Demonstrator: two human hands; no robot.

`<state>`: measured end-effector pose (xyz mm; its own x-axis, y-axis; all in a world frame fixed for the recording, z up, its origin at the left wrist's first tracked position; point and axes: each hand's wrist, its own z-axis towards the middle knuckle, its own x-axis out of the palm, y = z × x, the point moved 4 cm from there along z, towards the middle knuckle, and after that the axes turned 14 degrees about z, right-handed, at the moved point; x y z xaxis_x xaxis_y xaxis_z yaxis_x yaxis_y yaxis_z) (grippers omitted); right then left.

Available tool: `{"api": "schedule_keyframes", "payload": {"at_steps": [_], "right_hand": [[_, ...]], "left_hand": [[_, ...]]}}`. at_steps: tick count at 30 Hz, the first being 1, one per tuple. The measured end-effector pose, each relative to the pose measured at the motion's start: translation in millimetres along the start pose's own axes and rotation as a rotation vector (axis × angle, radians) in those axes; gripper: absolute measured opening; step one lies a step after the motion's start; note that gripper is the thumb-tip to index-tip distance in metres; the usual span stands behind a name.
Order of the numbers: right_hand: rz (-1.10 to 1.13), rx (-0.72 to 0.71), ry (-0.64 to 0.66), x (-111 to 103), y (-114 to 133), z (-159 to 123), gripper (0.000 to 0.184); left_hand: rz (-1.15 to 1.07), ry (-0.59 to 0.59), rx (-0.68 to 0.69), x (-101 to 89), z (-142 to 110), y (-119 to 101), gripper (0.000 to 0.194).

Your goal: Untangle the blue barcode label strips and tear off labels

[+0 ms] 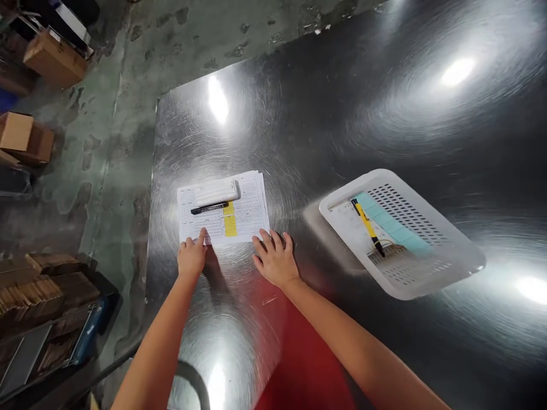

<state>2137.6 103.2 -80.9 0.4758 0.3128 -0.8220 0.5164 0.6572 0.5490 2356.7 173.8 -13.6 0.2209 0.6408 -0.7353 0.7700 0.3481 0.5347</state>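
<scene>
A small stack of printed paper sheets (245, 213) with a yellow highlighted strip lies on a shiny steel table (342, 114). On the sheets rest a white oblong case (216, 192) and a black pen (209, 208). My left hand (191, 256) touches the near left corner of the sheets with its fingertips, fingers loosely curled. My right hand (273, 259) lies flat on the table at the near right corner of the sheets, fingers spread, holding nothing.
A white perforated plastic basket (431, 273) sits to the right, holding a yellow pen (366, 225), papers and a teal strip. Cardboard boxes (53, 57) stand on the floor to the left, with stacked brown material (38, 285) at lower left.
</scene>
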Motion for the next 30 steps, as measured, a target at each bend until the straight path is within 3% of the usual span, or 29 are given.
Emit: {"api": "schedule_keyframes", "payload": {"at_steps": [5, 14, 30], "right_hand": [[0.002, -0.004, -0.003, 0.0, 0.5, 0.1, 0.046], [0.022, 0.002, 0.012, -0.9, 0.9, 0.5, 0.046], [-0.033, -0.004, -0.002, -1.2, 1.8, 0.4, 0.047]], "left_hand": [[0.013, -0.061, -0.001, -11.2, -3.2, -16.7, 0.055], [-0.088, -0.159, 0.121, -25.3, -3.5, -51.6, 0.051], [-0.127, -0.160, 0.138, -26.1, -3.1, -49.8, 0.054]]}}
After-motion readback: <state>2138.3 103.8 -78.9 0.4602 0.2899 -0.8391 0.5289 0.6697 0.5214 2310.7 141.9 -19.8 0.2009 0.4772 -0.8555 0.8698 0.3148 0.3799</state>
